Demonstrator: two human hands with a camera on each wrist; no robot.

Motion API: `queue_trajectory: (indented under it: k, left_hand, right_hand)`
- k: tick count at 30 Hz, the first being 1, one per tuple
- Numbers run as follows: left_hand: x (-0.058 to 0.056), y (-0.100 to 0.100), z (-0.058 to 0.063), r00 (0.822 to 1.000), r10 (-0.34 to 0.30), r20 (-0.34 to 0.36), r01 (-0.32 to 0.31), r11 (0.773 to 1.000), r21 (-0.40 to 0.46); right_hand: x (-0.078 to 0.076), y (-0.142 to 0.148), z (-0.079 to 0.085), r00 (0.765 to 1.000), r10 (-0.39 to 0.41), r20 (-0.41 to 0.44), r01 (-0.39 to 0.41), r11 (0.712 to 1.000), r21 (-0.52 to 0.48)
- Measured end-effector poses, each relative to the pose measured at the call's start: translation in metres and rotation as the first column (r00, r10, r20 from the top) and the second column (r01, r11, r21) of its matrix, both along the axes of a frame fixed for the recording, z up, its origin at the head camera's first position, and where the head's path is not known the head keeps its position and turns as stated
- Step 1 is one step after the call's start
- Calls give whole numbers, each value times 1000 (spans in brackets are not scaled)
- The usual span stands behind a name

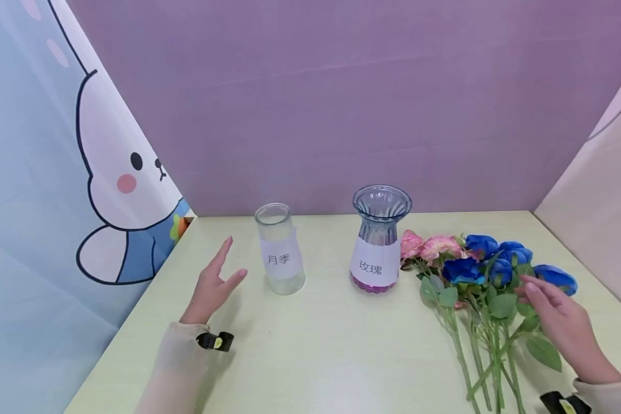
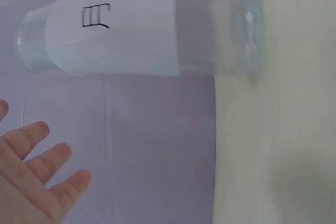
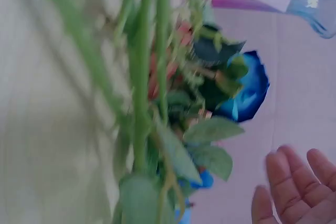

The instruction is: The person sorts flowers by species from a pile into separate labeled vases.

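Note:
My left hand (image 1: 212, 291) hovers beside a clear glass vase (image 1: 283, 282) with a white paper label, its fingers spread and touching nothing. In the left wrist view the same vase (image 2: 194, 35) appears sideways, apart from the fingers (image 2: 50, 163). On the right, my right hand (image 1: 561, 319) is over a bunch of artificial flowers, fingers loosely bent near the green leaves. Blue roses (image 1: 463, 270) and pink flowers (image 1: 440, 247) lie together, their green stems (image 1: 497, 368) pointing toward me. The right wrist view shows a gap between the right fingers (image 3: 278, 174) and the leaves (image 3: 210, 158).
A blue-tinted vase (image 1: 380, 230) with a flared rim, a white label and a purple base stands mid-table, close to the pink flowers. Behind the pale table (image 1: 321, 356) rises a purple backdrop (image 1: 310, 103). A cartoon-printed cloth (image 1: 36, 259) hangs at the left.

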State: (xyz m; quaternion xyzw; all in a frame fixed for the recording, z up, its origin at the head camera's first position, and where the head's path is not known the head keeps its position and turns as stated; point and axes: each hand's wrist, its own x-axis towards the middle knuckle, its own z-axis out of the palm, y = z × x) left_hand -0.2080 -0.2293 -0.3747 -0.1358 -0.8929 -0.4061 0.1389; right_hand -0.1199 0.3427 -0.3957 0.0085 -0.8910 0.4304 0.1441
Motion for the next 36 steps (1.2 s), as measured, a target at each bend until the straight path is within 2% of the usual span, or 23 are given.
queue_trajectory:
  k: [2,4,6,8,9,11,14,18,22,25,30,33,36]
  left_hand:
    - [-4,5,1,1000,-10,-26,13,994,107]
    - [-8,9,2,999,-17,-46,25,985,173]
    - [-11,14,4,998,-22,-51,33,975,218]
    - [-15,18,5,999,-28,-44,38,970,242]
    - [-17,20,5,999,-29,-39,38,968,249]
    - [-21,23,6,999,-23,-32,31,965,260]
    - [-25,28,7,998,10,-56,4,970,242]
    - [-27,36,10,987,31,-155,-2,983,181]
    - [-32,42,11,954,15,-299,23,992,123]
    - [-37,45,12,915,-2,-404,36,996,76]
    - [-43,46,13,860,-55,-507,58,998,-10]
    - [-45,46,14,851,-59,-522,51,998,-29]
    - [-47,46,14,860,-41,-509,34,999,-24]
  right_hand:
    - [-1,-3,3,1000,4,31,0,990,-142]
    - [-3,-5,6,995,34,96,-3,951,-308]
    - [-5,-8,7,982,58,181,19,918,-397]
    - [-7,-11,8,961,81,263,42,900,-434]
    - [-9,-13,8,948,94,303,51,898,-437]
    - [-11,-16,7,919,112,378,56,912,-406]
    - [-14,-18,5,875,168,454,34,914,-404]
    - [-17,-20,2,818,266,509,-22,900,-436]
    - [-19,-25,-2,768,365,526,-95,878,-470]
    - [-19,-32,-4,743,409,530,-137,868,-478]
    - [-20,-44,1,715,396,576,-166,897,-411]
    - [-22,-54,3,706,364,607,-178,921,-346]
    - [-25,-63,0,701,353,619,-202,932,-302]
